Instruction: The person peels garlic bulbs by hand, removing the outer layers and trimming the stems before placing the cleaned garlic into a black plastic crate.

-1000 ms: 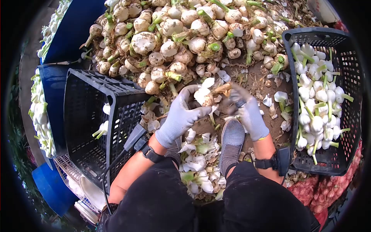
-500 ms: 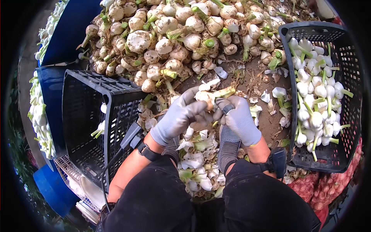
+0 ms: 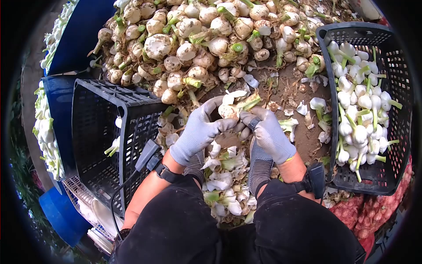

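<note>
Between my two gloved hands is one garlic bulb [image 3: 228, 111], its green stem pointing up and to the right and a loose white skin flap at its top. My left hand [image 3: 200, 130] has its fingers wrapped round the bulb's left and lower side. My right hand [image 3: 267, 131], with a dark band on one finger, pinches at the bulb's right side, under the stem. Peeled white skins [image 3: 224, 182] lie on the ground between my feet. Just beyond my hands rises a heap of unpeeled garlic bulbs [image 3: 189, 53].
A black crate [image 3: 398, 132] on the right holds clean white bulbs. On the left a tilted black crate [image 3: 94, 145] has a few bulbs inside. Blue tubs [image 3: 66, 114] full of garlic stand beyond it. Red net sacks [image 3: 373, 215] lie at the lower right.
The bulb has shifted slightly left and down, and its skin flap now stands out at the top. My left fingers have closed further round it.
</note>
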The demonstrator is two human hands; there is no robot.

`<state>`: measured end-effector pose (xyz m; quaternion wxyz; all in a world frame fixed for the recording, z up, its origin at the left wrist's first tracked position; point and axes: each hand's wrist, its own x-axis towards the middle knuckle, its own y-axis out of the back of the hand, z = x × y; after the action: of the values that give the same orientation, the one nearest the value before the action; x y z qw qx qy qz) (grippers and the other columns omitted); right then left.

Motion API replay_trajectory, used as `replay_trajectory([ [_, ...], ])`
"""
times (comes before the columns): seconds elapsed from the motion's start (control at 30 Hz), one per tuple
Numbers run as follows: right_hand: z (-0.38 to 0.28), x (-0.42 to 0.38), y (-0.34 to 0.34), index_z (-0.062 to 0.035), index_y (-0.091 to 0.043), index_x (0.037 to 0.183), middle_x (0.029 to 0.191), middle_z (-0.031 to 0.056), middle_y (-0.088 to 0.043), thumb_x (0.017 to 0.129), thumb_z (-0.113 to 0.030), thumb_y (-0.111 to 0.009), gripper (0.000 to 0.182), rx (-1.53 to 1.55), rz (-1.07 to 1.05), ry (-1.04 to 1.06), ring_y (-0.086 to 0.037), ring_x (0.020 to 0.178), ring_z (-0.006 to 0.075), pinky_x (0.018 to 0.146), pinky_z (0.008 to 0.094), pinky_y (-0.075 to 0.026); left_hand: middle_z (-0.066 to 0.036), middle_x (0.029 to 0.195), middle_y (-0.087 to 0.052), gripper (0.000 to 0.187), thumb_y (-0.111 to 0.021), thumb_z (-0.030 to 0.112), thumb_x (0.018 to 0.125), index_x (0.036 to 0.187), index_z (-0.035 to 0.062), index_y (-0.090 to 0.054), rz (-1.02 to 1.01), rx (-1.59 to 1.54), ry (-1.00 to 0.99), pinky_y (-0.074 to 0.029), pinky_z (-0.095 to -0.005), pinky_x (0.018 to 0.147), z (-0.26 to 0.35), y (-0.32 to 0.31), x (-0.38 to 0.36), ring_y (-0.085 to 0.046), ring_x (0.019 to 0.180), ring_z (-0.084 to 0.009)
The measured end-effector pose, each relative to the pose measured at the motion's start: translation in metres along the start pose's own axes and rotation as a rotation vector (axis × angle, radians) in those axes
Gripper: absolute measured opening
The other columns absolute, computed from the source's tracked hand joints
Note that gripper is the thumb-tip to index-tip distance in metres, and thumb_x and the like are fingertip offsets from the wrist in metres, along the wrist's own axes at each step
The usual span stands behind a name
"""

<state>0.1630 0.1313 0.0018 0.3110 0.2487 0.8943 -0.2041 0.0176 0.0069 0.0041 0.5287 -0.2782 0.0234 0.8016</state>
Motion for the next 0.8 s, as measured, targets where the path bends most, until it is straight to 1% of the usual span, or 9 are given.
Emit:
replay_trajectory([
  [0.23, 0.001, -0.001, 0.003, 0.0039, -0.065, 0.104, 0.068, 0.0064, -0.065, 0.098, -0.021, -0.053, 0.028, -0.022, 0.038, 0.026, -0.055, 0.052, 0.0087, 0.05, 0.0212, -0.044, -0.006, 0.119, -0.062, 0.06, -0.079, 0.007, 0.078, 0.131, -0.0015, -0.051, -0.011, 0.22, -0.025, -0.047, -0.0269, 0.094, -0.003, -0.001, -0.001, -0.058, 0.106, -0.0105],
  [0.3, 0.0, -0.003, 0.0, 0.0031, -0.065, 0.096, 0.068, 0.0063, -0.065, 0.098, -0.022, -0.053, 0.028, 0.031, 0.037, -0.002, -0.056, 0.053, 0.0091, 0.051, 0.0218, -0.044, -0.006, 0.117, -0.064, 0.059, -0.077, 0.006, 0.08, 0.132, -0.0003, -0.051, -0.017, -0.105, 0.036, -0.047, -0.0265, 0.095, -0.007, 0.001, 0.0, -0.06, 0.106, -0.0114],
  [0.43, -0.005, -0.007, -0.007, 0.0027, -0.067, 0.089, 0.066, 0.007, -0.065, 0.093, -0.016, -0.059, 0.021, -0.1, 0.144, 0.04, -0.058, 0.054, 0.0118, 0.051, 0.0254, -0.044, -0.007, 0.107, -0.065, 0.063, -0.068, 0.022, 0.091, 0.143, 0.003, -0.037, -0.134, -0.447, 0.221, -0.052, -0.0228, 0.065, -0.011, 0.008, -0.005, -0.067, 0.077, -0.0157],
  [0.47, -0.001, -0.006, -0.005, 0.0027, -0.067, 0.089, 0.066, 0.007, -0.065, 0.093, -0.016, -0.059, 0.021, -0.1, 0.145, 0.04, -0.058, 0.054, 0.0118, 0.051, 0.0254, -0.044, -0.007, 0.102, -0.065, 0.069, -0.06, 0.042, 0.095, 0.148, 0.0074, -0.031, -0.091, -0.376, 0.186, -0.05, -0.0229, 0.054, -0.025, 0.01, -0.006, -0.065, 0.064, -0.0169],
  [0.53, 0.01, 0.0, -0.002, 0.0019, -0.067, 0.093, 0.071, 0.0069, -0.066, 0.09, -0.014, -0.063, 0.017, -0.999, 0.292, 0.393, -0.062, 0.062, 0.012, 0.056, 0.0275, -0.047, -0.004, 0.095, -0.065, 0.067, -0.055, 0.047, 0.096, 0.147, 0.0091, -0.033, -0.11, -0.454, 0.166, -0.047, -0.0205, 0.05, -0.022, 0.005, -0.003, -0.062, 0.06, -0.0127],
  [0.57, 0.014, 0.003, 0.0, 0.0019, -0.067, 0.093, 0.071, 0.0069, -0.066, 0.09, -0.014, -0.063, 0.017, -1.0, 0.293, 0.392, -0.062, 0.062, 0.012, 0.056, 0.0275, -0.047, -0.002, 0.088, -0.065, 0.066, -0.051, 0.051, 0.097, 0.146, 0.0109, -0.034, -0.13, -0.532, 0.147, -0.045, -0.0182, 0.047, -0.022, 0.003, -0.001, -0.06, 0.057, -0.0084],
  [0.67, 0.013, 0.008, -0.003, -0.0005, -0.067, 0.099, 0.081, 0.0012, -0.068, 0.092, -0.006, -0.059, 0.012, -0.859, 0.295, 0.686, -0.063, 0.07, 0.0174, 0.065, 0.0323, -0.051, -0.003, 0.089, -0.064, 0.063, -0.047, 0.048, 0.1, 0.149, 0.0119, -0.03, -0.104, -0.421, 0.171, -0.045, -0.0182, 0.047, 0.001, -0.004, 0.003, -0.06, 0.055, -0.009],
  [0.73, 0.007, 0.006, -0.014, 0.0008, -0.066, 0.1, 0.085, 0.001, -0.068, 0.09, 0.0, -0.058, 0.013, 0.143, 0.109, 0.317, -0.062, 0.074, 0.0129, 0.066, 0.0285, -0.05, -0.005, 0.095, -0.063, 0.061, -0.057, 0.028, 0.098, 0.149, 0.0076, -0.03, -0.074, -0.119, 0.181, -0.046, -0.0175, 0.053, 0.003, -0.007, 0.002, -0.057, 0.058, -0.0077],
  [0.8, 0.009, 0.009, -0.007, 0.0016, -0.066, 0.103, 0.087, 0.0017, -0.068, 0.091, 0.001, -0.056, 0.016, 0.066, 0.08, 0.218, -0.062, 0.074, 0.0118, 0.065, 0.0272, -0.05, -0.005, 0.096, -0.062, 0.064, -0.059, 0.026, 0.097, 0.15, 0.0086, -0.028, -0.066, -0.052, 0.152, -0.046, -0.0185, 0.057, -0.008, -0.001, 0.0, -0.058, 0.066, -0.0084],
])
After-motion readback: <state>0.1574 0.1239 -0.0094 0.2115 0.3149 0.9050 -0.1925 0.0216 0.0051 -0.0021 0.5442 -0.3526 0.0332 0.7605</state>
